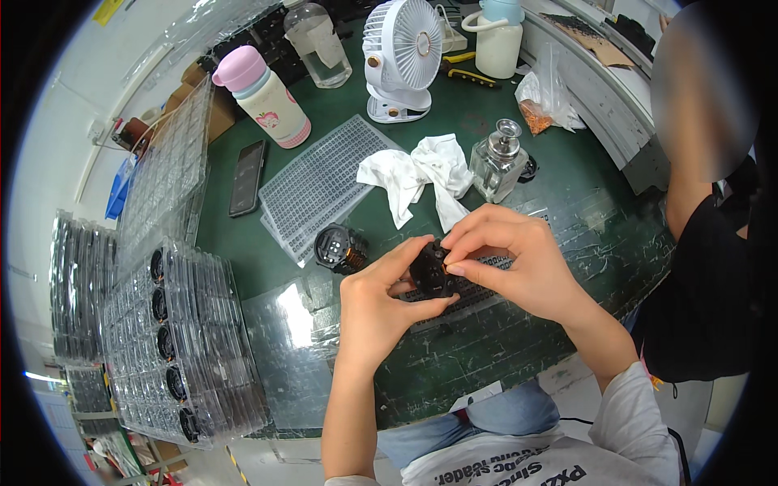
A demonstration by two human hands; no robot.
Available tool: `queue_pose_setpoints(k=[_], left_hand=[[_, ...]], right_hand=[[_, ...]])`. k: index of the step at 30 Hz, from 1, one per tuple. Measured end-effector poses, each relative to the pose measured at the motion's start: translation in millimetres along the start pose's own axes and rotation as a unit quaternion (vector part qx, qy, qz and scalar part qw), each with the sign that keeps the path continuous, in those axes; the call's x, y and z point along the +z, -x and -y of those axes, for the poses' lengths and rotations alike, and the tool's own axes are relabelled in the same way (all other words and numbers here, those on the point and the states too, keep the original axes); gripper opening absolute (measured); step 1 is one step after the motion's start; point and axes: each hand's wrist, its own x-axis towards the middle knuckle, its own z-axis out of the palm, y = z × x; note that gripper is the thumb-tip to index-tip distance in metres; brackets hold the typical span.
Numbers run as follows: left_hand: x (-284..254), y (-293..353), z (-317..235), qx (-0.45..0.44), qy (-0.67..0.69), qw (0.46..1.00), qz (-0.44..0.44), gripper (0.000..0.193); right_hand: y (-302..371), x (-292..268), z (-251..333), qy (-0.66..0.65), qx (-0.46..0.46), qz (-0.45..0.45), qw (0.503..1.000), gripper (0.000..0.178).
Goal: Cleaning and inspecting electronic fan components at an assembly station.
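Observation:
A round black casing (429, 271), much like a watch case, sits between the thumb and fingers of my left hand (374, 304). At its upper right edge, my right hand (523, 263) pinches with thumb and fingertips; whatever they hold is hidden or too small to make out. Beneath both hands lies a sheet with rows of small black pieces (485, 301), partly covered. Just left of the casing stands a stack of similar round black parts (340, 249). Beyond the hands are a crumpled white cloth (442, 166) and a square glass bottle with a metal top (496, 166).
Dotted sheets (324, 174), a phone (247, 178), a pink-lidded bottle (271, 105) and a white fan (403, 57) occupy the green table (389, 397). Stacked clear trays (178, 348) with black rings line the left. Another person's arm (689, 186) is at right.

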Motion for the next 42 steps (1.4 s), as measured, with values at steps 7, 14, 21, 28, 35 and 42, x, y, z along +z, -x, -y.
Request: queue_pose_setpoints(k=[7,14,21,28,35,42], left_hand=[[2.6,3.7,2.3,0.090,-0.044,0.994,-0.051,0.063],[1.7,-1.4,10.0,0.201,-0.133,0.961,-0.133,0.069],[7.9,-4.7,-4.5,0.307,-0.222,0.913,-0.154,0.074],[0.5,21.2,-10.5,0.336,-0.330,0.860,-0.194,0.046],[18.3,5.4,16.7,0.311,-0.262,0.899,-0.165,0.078],[12.7,-2.5,-5.7,0.120,0.053,0.961,-0.245,0.068]], right_hand=[[1.8,-0.8,3.3,-0.147,0.087,0.000,0.985,0.021],[-7.6,-2.6,-4.1,-0.263,0.123,0.035,0.956,0.028],[-4.3,-11.8,-12.4,-0.354,0.146,0.047,0.923,0.028],[-8.4,13.1,-38.9,-0.357,0.117,0.121,0.919,0.032],[-11.0,-11.4,-40.0,-0.280,0.099,0.107,0.949,0.031],[-23.8,-17.3,-45.9,-0.148,0.087,0.074,0.982,0.019]])
